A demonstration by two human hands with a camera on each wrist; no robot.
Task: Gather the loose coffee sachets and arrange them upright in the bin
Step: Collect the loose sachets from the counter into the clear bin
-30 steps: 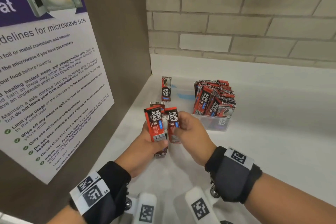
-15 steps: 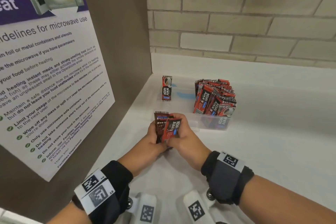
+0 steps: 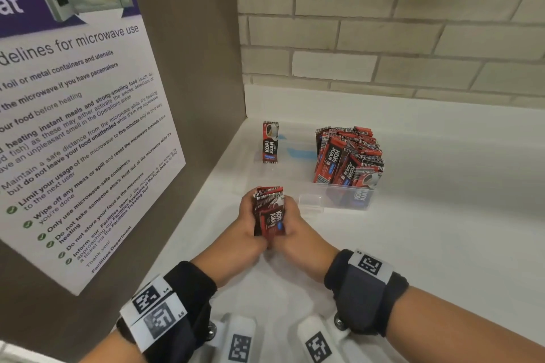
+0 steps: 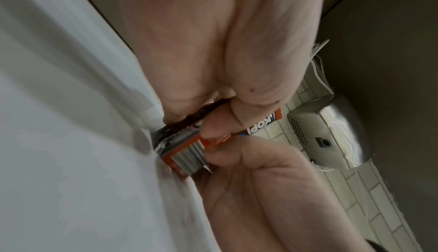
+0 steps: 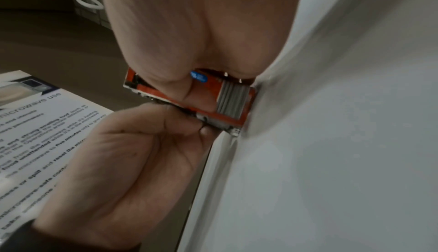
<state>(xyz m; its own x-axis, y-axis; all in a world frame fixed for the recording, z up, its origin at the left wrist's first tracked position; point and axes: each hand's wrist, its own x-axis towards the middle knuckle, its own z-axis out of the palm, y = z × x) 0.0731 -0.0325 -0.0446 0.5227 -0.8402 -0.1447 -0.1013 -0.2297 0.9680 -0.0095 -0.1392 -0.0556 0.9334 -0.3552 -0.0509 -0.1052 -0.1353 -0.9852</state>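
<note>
A small stack of red and black coffee sachets stands on end on the white counter, squeezed between both hands. My left hand grips its left side and my right hand grips its right side. In the wrist views the stack's lower end touches the counter. A clear plastic bin to the right holds several sachets standing upright. One sachet stands alone farther back.
A brown side panel with a microwave guidelines poster closes off the left. A brick wall runs along the back. The white counter stretches to the right of the bin.
The sachets were fanned out in the air between both hands; they have been pressed into one stack and lowered onto the counter.
</note>
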